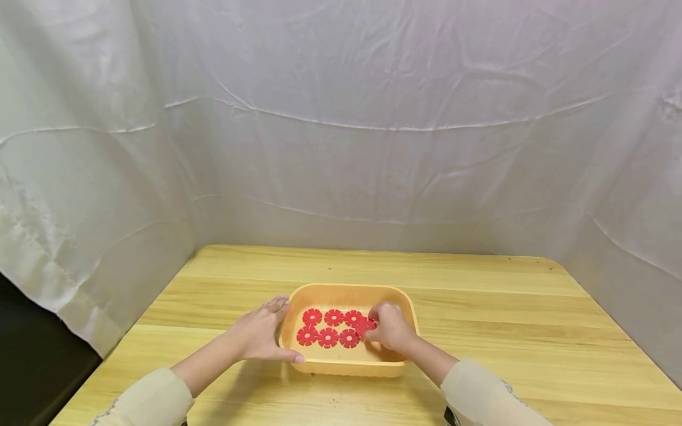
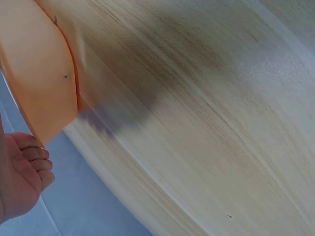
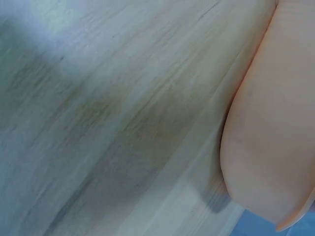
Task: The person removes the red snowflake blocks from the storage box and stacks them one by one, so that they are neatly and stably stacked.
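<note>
A yellow-orange plastic tray [image 1: 351, 368] stands on the table with several red notched disc pieces [image 1: 327, 338] lying flat in two rows on its floor. Inside the tray's right half, my right hand [image 1: 393, 327] pinches another red notched disc [image 1: 364, 325] between thumb and fingers, just right of the rows. My left hand [image 1: 261, 332] spans the tray's left end, its thumb at the front rim and its fingers along the left rim. In the left wrist view, the fingers [image 2: 37, 157] show beside the tray's edge. The right wrist view shows the tray's outer wall [image 3: 270, 113]; the right hand is hidden there.
The wood-grain table [image 1: 501, 331] extends around the tray on all sides. Pale cloth [image 1: 373, 148] hangs behind the table and along both sides. A dark area [image 1: 37, 355] shows at the lower left, beyond the table's edge.
</note>
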`<state>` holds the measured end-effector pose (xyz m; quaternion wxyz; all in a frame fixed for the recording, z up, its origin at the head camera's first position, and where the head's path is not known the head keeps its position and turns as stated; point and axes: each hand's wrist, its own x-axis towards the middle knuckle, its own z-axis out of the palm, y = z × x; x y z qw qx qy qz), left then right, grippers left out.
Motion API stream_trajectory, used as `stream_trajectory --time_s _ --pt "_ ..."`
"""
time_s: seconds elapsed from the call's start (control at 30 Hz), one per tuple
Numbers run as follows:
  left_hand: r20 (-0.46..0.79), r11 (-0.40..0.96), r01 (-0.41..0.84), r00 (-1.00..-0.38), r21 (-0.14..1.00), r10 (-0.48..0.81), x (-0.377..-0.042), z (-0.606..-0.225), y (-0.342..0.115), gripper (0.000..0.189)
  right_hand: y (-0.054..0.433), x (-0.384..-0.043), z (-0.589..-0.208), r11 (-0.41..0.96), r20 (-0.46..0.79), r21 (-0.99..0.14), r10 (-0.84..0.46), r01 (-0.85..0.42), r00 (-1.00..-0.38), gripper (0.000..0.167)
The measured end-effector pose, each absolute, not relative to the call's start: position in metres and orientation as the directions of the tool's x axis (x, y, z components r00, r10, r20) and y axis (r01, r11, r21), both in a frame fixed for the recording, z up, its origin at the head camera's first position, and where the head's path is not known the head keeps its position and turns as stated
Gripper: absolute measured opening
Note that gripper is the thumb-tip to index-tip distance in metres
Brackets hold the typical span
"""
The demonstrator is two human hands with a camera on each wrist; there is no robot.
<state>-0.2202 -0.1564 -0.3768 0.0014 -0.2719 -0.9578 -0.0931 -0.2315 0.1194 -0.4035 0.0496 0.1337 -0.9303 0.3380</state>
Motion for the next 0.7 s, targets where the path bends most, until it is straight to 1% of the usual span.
stream_trajectory --time_s 0.17,0.53,0.7 --pt "0.057 0.834 0.526 -0.850 0.168 0.524 -0.221 -0.376 -0.156 0.114 0.120 -0.232 -0.399 0.686 0.212 -0.661 -0.218 -0.305 -0.953 0.028" --pt "0.048 0.839 0.520 -0.853 0.162 0.519 -0.221 -0.375 -0.155 0.114 0.133 -0.234 -0.395 0.653 0.315 -0.644 -0.246 -0.397 -0.916 0.028" --pt "0.046 0.839 0.518 -0.854 0.166 0.518 -0.220 -0.375 -0.155 0.114 0.139 -0.235 -0.393 0.641 0.324 -0.656 -0.236 -0.397 -0.916 0.028"
